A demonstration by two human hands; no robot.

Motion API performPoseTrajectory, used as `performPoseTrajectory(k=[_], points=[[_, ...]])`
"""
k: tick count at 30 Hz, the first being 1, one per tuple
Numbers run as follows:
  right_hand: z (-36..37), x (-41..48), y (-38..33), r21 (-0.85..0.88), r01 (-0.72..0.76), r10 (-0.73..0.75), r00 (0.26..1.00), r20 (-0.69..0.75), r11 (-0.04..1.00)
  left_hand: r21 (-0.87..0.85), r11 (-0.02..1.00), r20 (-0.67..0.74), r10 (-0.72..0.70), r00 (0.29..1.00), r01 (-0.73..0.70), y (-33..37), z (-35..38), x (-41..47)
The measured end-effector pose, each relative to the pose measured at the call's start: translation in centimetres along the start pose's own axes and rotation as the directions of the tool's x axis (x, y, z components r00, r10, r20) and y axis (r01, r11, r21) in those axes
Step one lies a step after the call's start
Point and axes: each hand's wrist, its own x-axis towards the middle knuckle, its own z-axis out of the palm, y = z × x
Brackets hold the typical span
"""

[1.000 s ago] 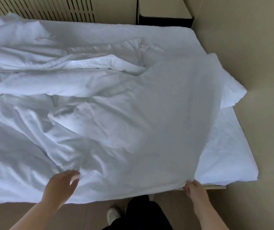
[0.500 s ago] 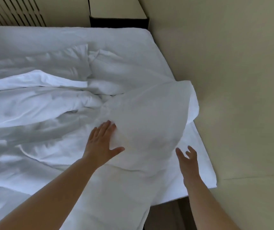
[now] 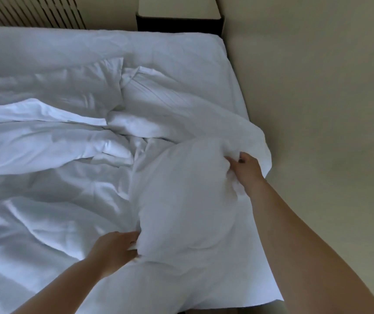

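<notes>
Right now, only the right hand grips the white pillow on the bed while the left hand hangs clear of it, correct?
Not quite: the left hand grips the white pillow too, at its near edge, while the right hand grips its far side. The head view shows both hands on it.

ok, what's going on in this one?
A person stands at the near right corner of a bed, both hands on a puffy white bundle of bedding. The left hand grips its near lower edge, and the right hand grips its far right side, fingers curled into the cloth. Whether it is a pillow or bunched duvet cannot be told. The crumpled duvet lies across the mattress to the left.
</notes>
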Motion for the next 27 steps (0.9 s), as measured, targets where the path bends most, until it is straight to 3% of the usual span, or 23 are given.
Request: performPoseTrajectory(k=[3, 4, 7, 9, 11, 13, 15, 17, 19, 21, 24, 27], points=[[-0.3, -1.8, 2.9, -0.13, 0.109, -0.109, 0.994, 0.007, 0.986, -0.311, 0.949, 0.082, -0.03, 0.996, 0.054, -0.5, -0.8, -0.8], [-0.5, -2.8, 4.1, -0.215, 0.183, -0.19, 0.982, -0.013, 0.959, -0.386, 0.92, 0.049, -0.05, 0.998, 0.065, -0.6, -1.6, -0.7], [-1.4, -7.1, 9.3, -0.532, 0.297, -0.355, 0.935, -0.008, 0.793, -0.46, 0.884, -0.313, -0.067, 0.947, -0.089, 0.8, -5.0, 0.8], [-1.7, -9.3, 13.9, -0.577, 0.284, -0.297, 0.952, 0.074, 0.766, -0.437, 0.886, -0.41, -0.041, 0.911, -0.156, 3.4, -6.8, 2.0], [-1.5, -9.9, 16.5, -0.634, 0.258, -0.234, 0.964, 0.124, 0.729, -0.293, 0.932, -0.245, 0.144, 0.959, -0.215, 6.5, -6.8, 3.4], [-1.5, -10.2, 15.5, -0.712, 0.197, -0.163, 0.98, 0.118, 0.674, -0.024, 0.965, -0.045, 0.261, 0.964, -0.262, 9.0, -4.9, 4.8], [-2.7, -9.3, 13.7, -0.655, 0.151, -0.048, 0.984, 0.172, 0.741, 0.121, 0.965, 0.049, 0.226, 0.973, -0.231, 9.4, -2.5, 5.7], [-4.5, -8.3, 11.5, -0.399, -0.021, 0.085, 0.986, 0.144, 0.917, 0.185, 0.96, 0.062, 0.202, 0.977, -0.21, 8.5, -1.2, 5.9], [-5.8, -6.9, 9.2, -0.123, -0.039, 0.028, 0.995, -0.092, 0.992, 0.19, 0.957, 0.091, 0.203, 0.975, -0.218, 6.9, -0.7, 5.5], [-6.4, -4.5, 7.4, -0.09, -0.051, 0.027, 0.966, -0.257, 0.995, 0.194, 0.959, 0.124, 0.187, 0.975, -0.208, 5.2, -0.3, 5.1], [-5.1, -0.9, 6.1, -0.046, -0.222, 0.211, 0.96, -0.183, 0.974, 0.21, 0.957, 0.151, 0.172, 0.973, -0.202, 4.0, -0.1, 5.0], [-2.0, 0.3, 5.0, 0.074, -0.387, 0.388, 0.922, 0.012, 0.919, 0.196, 0.955, 0.172, 0.19, 0.966, -0.223, 3.5, -0.5, 5.3]])
